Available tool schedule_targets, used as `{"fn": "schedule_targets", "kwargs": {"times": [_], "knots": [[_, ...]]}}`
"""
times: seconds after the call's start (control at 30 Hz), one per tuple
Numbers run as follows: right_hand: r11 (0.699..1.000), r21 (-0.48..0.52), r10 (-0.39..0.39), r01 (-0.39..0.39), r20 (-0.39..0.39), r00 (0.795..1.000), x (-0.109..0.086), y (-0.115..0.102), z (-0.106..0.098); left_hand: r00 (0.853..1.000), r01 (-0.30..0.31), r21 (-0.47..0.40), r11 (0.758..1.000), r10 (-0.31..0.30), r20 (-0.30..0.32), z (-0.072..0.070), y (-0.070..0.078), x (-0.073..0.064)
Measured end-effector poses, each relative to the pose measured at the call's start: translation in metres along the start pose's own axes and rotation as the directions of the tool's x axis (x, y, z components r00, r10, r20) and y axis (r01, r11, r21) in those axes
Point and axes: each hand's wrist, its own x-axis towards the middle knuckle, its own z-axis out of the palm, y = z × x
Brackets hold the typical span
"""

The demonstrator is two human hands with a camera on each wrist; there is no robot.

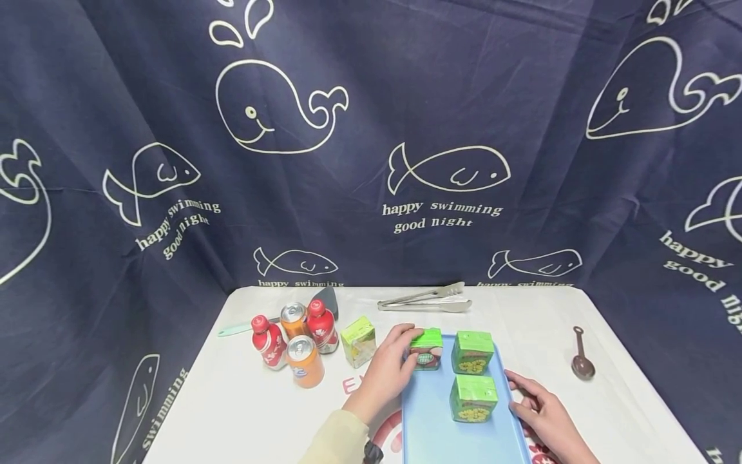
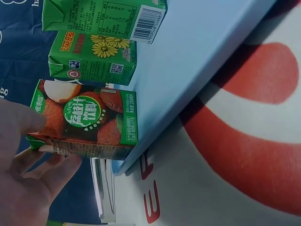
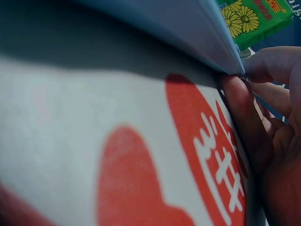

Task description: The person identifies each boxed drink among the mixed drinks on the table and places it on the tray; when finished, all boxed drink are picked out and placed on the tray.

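Note:
My left hand (image 1: 387,368) grips a lychee juice box (image 1: 429,353) by its top end, thumb on one side and fingers on the other. In the left wrist view that juice box (image 2: 84,113), dark with red fruit pictures, stands upright at the far left corner of a blue tray (image 1: 435,433). My right hand (image 1: 547,412) holds the tray's right edge; in the right wrist view the fingers pinch its rim (image 3: 230,52). Two green drink boxes with yellow flowers stand on the tray, one box (image 1: 472,353) behind the other box (image 1: 473,399).
Left of the tray stand a yellow-green drink box (image 1: 358,341), two red bottles (image 1: 268,341) and two orange cans (image 1: 304,362). A spatula (image 1: 327,301) lies behind them. Metal tongs (image 1: 429,301) lie at the back, and a brown scoop (image 1: 582,361) at the right.

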Motion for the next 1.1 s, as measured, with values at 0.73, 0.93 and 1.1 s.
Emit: {"fn": "schedule_targets", "kwargs": {"times": [0.73,0.93,1.1], "knots": [[1.000,0.021,-0.001,0.001,0.006,1.000,0.001,0.002,-0.002,0.977,-0.055,0.073,0.996,0.068,-0.204,-0.063,-0.018,-0.010],[1.000,0.015,-0.016,0.016,0.001,1.000,0.001,0.004,-0.002,0.963,-0.027,0.122,0.992,0.059,-0.262,-0.071,-0.032,-0.016],[1.000,0.027,-0.008,0.008,0.004,1.000,0.002,0.003,-0.001,0.958,0.034,0.099,0.995,-0.004,-0.288,-0.068,-0.044,-0.025]]}}
